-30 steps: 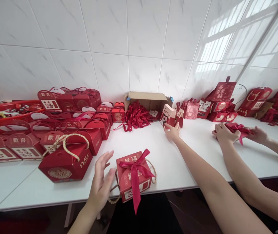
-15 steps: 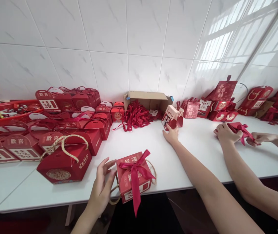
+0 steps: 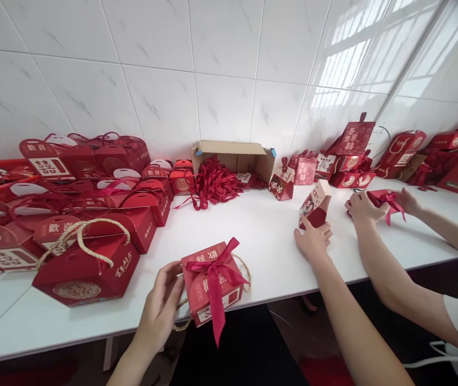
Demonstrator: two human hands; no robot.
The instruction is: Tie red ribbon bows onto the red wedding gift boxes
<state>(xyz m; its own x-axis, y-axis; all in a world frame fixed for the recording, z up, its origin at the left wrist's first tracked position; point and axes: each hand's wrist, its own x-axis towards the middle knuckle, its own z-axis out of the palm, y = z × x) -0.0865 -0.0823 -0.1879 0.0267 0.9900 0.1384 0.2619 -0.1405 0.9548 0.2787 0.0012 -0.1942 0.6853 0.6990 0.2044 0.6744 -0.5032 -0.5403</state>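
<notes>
Red: noted ribboned box (image 3: 200, 287) at six o'clock, half-spread left hand (image 3: 161, 300) against it, right hand (image 3: 315, 241) curled round pale-topped carton (image 3: 314, 206) at three, and judged box liable to fall if nudged over table (image 3: 269, 252) edge.

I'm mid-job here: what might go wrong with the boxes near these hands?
The bow-tied box appears to overhang the front edge of the table; a nudge from the left hand might tip it off.

The ribbon tail hangs below that edge and could snag.

The right hand, with the small box, might bump the co-worker's hand close by.
</notes>
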